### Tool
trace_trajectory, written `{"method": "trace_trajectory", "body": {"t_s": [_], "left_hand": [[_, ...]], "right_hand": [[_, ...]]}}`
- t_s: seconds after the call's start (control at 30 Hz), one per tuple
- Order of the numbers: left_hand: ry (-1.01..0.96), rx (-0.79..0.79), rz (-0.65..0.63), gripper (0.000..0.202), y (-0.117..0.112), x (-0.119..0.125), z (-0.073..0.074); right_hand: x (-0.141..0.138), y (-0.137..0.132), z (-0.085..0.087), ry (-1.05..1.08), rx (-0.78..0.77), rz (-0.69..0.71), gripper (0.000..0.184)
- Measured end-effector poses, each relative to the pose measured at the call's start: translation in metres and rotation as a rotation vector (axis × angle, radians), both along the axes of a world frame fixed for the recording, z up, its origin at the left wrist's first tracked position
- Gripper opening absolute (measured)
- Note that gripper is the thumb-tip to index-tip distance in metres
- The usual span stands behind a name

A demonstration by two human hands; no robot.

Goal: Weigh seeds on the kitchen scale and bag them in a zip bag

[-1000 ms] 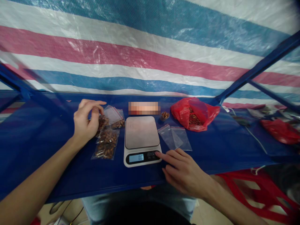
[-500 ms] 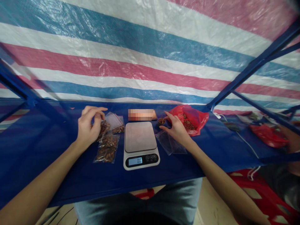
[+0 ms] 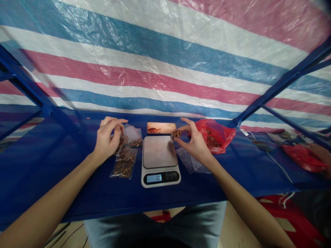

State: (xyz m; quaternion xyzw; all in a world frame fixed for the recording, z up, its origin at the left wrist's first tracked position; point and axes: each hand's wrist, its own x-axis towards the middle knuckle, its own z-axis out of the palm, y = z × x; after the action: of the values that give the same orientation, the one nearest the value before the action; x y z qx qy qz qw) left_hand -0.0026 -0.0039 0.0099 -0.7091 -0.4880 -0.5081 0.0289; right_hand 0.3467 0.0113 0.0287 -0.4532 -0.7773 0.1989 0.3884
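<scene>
A white kitchen scale [image 3: 160, 160] with a bare metal pan sits on the blue table [image 3: 64, 193], its display lit. My right hand [image 3: 193, 141] pinches a small cup of nuts [image 3: 176, 133] just above the scale's far right corner. My left hand [image 3: 107, 139] rests with curled fingers on several small clear bags of nuts [image 3: 125, 156] left of the scale; whether it grips one is unclear. Empty clear bags [image 3: 192, 163] lie under my right wrist.
A red plastic bag of nuts [image 3: 216, 134] lies open at the right. A phone [image 3: 161, 127] lies behind the scale. Blue frame bars [image 3: 279, 84] rise at both sides before a striped tarp. Another red bag [image 3: 303, 155] and a cable lie far right.
My right hand left the scale's buttons, reached to the small cup behind the scale and lifted it toward the pan. The left hand stayed on the bags. The camera tilted up.
</scene>
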Motion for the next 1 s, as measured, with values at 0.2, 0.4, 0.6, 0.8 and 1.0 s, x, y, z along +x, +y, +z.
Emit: {"method": "trace_trajectory", "body": {"t_s": [0.2,0.4,0.6,0.8,1.0], "left_hand": [[-0.001,0.003,0.013,0.029,0.001,-0.001,0.000],[0.001,0.005,-0.004,0.029,-0.001,0.000,0.001],[0.006,-0.003,0.004,0.030,-0.001,0.001,0.000],[-0.004,0.003,-0.034,0.027,0.004,0.000,-0.003],[-0.067,0.032,-0.015,0.030,-0.006,0.006,0.015]], "right_hand": [[-0.042,-0.023,-0.001,-0.048,-0.064,0.128,0.076],[-0.035,-0.025,-0.008,-0.056,-0.101,0.169,0.078],[0.053,-0.015,-0.010,-0.300,-0.003,0.059,0.023],[0.107,-0.015,-0.026,-0.578,-0.039,-0.019,0.014],[0.108,-0.018,-0.012,-0.529,0.054,-0.030,0.012]]}}
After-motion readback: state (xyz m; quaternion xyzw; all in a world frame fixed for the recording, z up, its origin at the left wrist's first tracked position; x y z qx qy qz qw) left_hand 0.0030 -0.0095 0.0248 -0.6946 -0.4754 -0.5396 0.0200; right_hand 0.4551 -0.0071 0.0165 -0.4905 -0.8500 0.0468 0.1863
